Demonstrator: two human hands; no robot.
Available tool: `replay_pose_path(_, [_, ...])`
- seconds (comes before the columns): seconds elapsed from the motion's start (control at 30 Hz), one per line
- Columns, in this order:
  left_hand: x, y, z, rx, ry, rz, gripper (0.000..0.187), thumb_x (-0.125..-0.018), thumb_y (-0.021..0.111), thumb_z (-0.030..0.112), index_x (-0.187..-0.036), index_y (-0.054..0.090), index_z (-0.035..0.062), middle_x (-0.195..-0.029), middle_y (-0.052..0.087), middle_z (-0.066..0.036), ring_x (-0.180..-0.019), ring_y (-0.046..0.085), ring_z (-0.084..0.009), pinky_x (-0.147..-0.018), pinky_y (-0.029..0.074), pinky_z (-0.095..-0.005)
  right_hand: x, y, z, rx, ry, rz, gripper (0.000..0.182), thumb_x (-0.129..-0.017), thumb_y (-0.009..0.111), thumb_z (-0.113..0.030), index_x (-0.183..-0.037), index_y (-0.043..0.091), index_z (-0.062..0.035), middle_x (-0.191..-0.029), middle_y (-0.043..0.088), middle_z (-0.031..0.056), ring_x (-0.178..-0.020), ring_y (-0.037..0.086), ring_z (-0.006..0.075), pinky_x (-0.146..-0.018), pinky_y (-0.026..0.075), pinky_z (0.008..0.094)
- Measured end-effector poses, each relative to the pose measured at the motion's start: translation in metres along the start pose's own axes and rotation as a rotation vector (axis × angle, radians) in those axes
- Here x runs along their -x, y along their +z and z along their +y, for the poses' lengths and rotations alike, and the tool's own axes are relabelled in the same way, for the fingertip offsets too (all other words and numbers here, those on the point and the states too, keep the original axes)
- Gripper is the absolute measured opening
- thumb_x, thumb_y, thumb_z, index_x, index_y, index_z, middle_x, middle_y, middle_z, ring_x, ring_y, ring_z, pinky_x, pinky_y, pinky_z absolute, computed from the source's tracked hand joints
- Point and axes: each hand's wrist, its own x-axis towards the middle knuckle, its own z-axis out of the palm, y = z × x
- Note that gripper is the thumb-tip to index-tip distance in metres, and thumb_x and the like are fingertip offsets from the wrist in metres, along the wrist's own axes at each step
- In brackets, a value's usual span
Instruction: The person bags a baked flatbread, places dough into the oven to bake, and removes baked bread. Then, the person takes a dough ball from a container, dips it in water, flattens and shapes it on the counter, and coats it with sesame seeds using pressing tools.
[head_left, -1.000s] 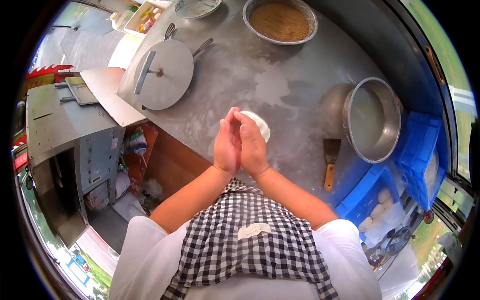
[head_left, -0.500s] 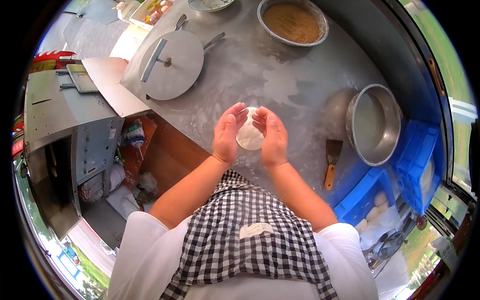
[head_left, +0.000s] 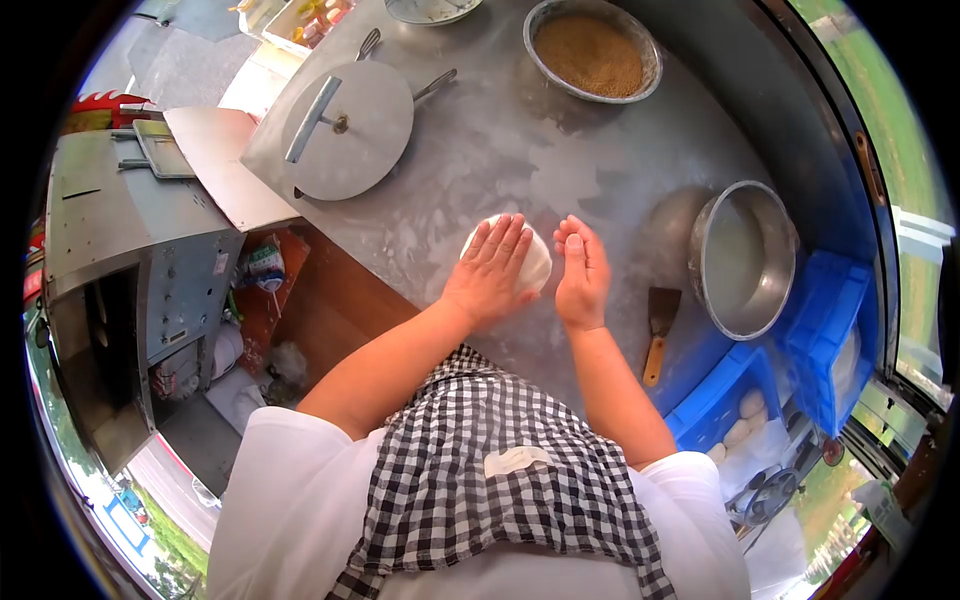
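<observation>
A round, flat piece of white dough [head_left: 536,268] lies on the metal worktop [head_left: 440,160] in front of me. My left hand [head_left: 490,270] rests palm down on the dough with its fingers stretched out, covering much of it. Just right of the dough, my right hand [head_left: 582,275] is held on edge, fingers extended and slightly curved, with nothing seen in it. A scraper with a wooden handle [head_left: 655,358] lies to the right of my right hand.
At the right are a metal bowl of whitish liquid [head_left: 703,262] and blue crates [head_left: 685,405], one with dough balls. A bowl of brown grains [head_left: 655,75] is at the back. A round metal lid [head_left: 370,135] lies at the left.
My left hand has turned palm down and moved onto the dough. My right hand has shifted right, away from it. The dough shows farther right and looks slightly wider.
</observation>
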Motion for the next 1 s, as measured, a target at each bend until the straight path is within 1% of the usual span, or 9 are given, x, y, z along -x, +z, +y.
replay_pose_path(0.13, [-0.008, -0.013, 0.008, 0.079, -0.008, 0.105, 0.099, -0.095, 0.059, 0.061, -0.165, 0.022, 0.0018, -0.174, 0.015, -0.016, -0.163, 0.006, -0.0328, -0.132, 0.003, -0.0511, -0.001, -0.007, -0.009, 0.024, -0.030, -0.001, 0.033, -0.112, 0.050, -0.020, -0.134, 0.062, 0.0011, -0.122, 0.067, 0.0076, -0.108, 0.063, 0.0162, -0.096, 0.053, 0.0321])
replay_pose_path(0.27, [-0.008, 0.005, 0.014, -0.091, 0.089, -0.057, 0.087, -0.097, 0.057, 0.059, -0.166, 0.028, 0.0139, -0.175, 0.019, -0.007, -0.162, 0.012, -0.0320, -0.130, 0.003, -0.0571, 0.010, -0.018, -0.008, 0.030, 0.030, 0.023, 0.033, -0.111, 0.050, -0.020, -0.133, 0.063, 0.0011, -0.118, 0.068, 0.0073, -0.104, 0.064, 0.0151, -0.092, 0.054, 0.0315])
replay_pose_path(0.37, [0.003, 0.019, 0.010, -0.163, 0.236, 0.053, 0.082, -0.098, 0.055, 0.058, -0.165, 0.032, 0.0155, -0.175, 0.021, -0.004, -0.162, 0.014, -0.0286, -0.130, 0.003, -0.0581, 0.006, -0.023, -0.009, 0.036, 0.040, 0.044, 0.032, -0.111, 0.051, -0.020, -0.132, 0.063, 0.0012, -0.116, 0.069, 0.0076, -0.101, 0.065, 0.0146, -0.091, 0.055, 0.0306])
replay_pose_path(0.5, [-0.011, -0.006, 0.020, -0.129, 0.212, -0.145, 0.079, -0.099, 0.054, 0.056, -0.164, 0.034, 0.0164, -0.175, 0.022, -0.002, -0.162, 0.014, -0.0262, -0.130, 0.003, -0.0575, 0.005, -0.021, -0.012, 0.009, 0.032, -0.005, 0.032, -0.110, 0.054, -0.019, -0.132, 0.063, 0.0028, -0.110, 0.069, 0.0075, -0.098, 0.065, 0.0131, -0.089, 0.054, 0.0290])
replay_pose_path(0.6, [-0.007, -0.010, -0.009, -0.072, 0.054, 0.045, 0.075, -0.101, 0.054, 0.048, -0.163, 0.033, 0.0105, -0.174, 0.022, -0.009, -0.162, 0.016, -0.0274, -0.130, 0.006, -0.0563, 0.009, -0.004, -0.044, -0.127, 0.153, -0.034, 0.033, -0.110, 0.054, -0.020, -0.132, 0.063, 0.0030, -0.108, 0.070, 0.0085, -0.099, 0.067, 0.0145, -0.088, 0.056, 0.0302])
replay_pose_path(0.73, [0.019, -0.017, -0.047, 0.031, -0.121, 0.255, 0.072, -0.102, 0.058, 0.038, -0.162, 0.035, 0.0061, -0.171, 0.030, -0.015, -0.159, 0.025, -0.0317, -0.129, 0.010, -0.0572, 0.009, 0.007, -0.053, -0.545, 0.483, -0.307, 0.040, -0.111, 0.050, -0.026, -0.135, 0.059, 0.0049, -0.119, 0.070, 0.0135, -0.106, 0.070, 0.0225, -0.094, 0.057, 0.0358])
replay_pose_path(0.87, [0.022, -0.022, -0.079, 0.029, -0.181, 0.313, 0.066, -0.103, 0.058, 0.032, -0.160, 0.038, 0.0045, -0.168, 0.034, -0.017, -0.157, 0.029, -0.0342, -0.128, 0.015, -0.0566, -0.004, 0.024, -0.005, -0.415, 0.819, -0.240, 0.043, -0.112, 0.048, -0.026, -0.141, 0.053, 0.0049, -0.132, 0.065, 0.0175, -0.118, 0.067, 0.0272, -0.101, 0.056, 0.0388])
replay_pose_path(0.97, [0.015, -0.020, -0.094, 0.040, -0.216, 0.327, 0.064, -0.103, 0.057, 0.032, -0.158, 0.041, 0.0042, -0.167, 0.036, -0.017, -0.156, 0.031, -0.0348, -0.127, 0.019, -0.0554, -0.002, 0.026, -0.017, -0.639, 0.790, -0.455, 0.041, -0.112, 0.049, -0.027, -0.138, 0.056, 0.0038, -0.130, 0.067, 0.0162, -0.119, 0.067, 0.0251, -0.101, 0.055, 0.0379])
replay_pose_path(1.0, [0.009, -0.017, -0.096, 0.055, -0.219, 0.336, 0.064, -0.102, 0.058, 0.032, -0.158, 0.042, 0.0042, -0.166, 0.037, -0.017, -0.155, 0.032, -0.0350, -0.127, 0.020, -0.0549, -0.002, 0.027, -0.012, -0.523, 0.840, -0.437, 0.040, -0.111, 0.050, -0.027, -0.137, 0.057, 0.0033, -0.130, 0.067, 0.0156, -0.119, 0.066, 0.0243, -0.101, 0.055, 0.0375])
